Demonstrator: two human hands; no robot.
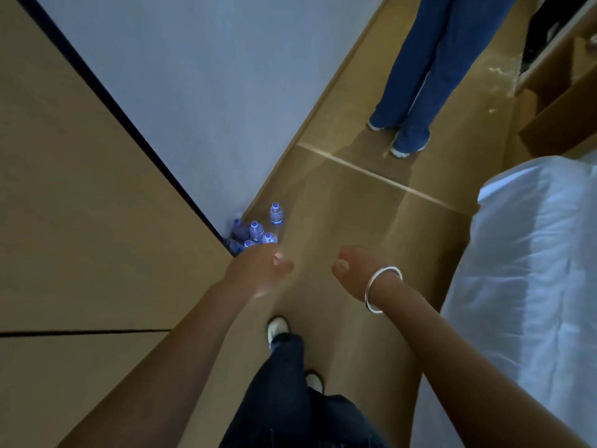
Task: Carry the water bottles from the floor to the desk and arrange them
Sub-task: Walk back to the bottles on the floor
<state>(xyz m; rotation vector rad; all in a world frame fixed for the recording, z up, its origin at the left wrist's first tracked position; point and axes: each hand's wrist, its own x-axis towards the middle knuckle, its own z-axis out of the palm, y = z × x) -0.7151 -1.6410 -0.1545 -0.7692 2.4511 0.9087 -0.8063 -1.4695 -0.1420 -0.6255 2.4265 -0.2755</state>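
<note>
The scene is dim, with a cool bluish cast on the white wall (pixel 200 76) and bedding (pixel 533 253). A pale glare streaks the floor (pixel 355 205) toward one o'clock, and a soft shadow falls beside the standing person's legs (pixel 429 76). Wide-angle distortion slants straight lines at the edges. The left hand (pixel 258 270) is motion-blurred.

Water bottles (pixel 255 232): upright cluster on the floor (pixel 349 205), in the corner where the wall (pixel 206 92) meets the panel (pixel 80 205) at left; one bottle (pixel 276 214) apart, just beyond. Left hand (pixel 258 270) and right hand (pixel 353 270): above the floor, nearer than the cluster. Bed (pixel 529 270): right. Second person's legs (pixel 429 76): farther along the floor. Shelving (pixel 562 92): far right.
</note>
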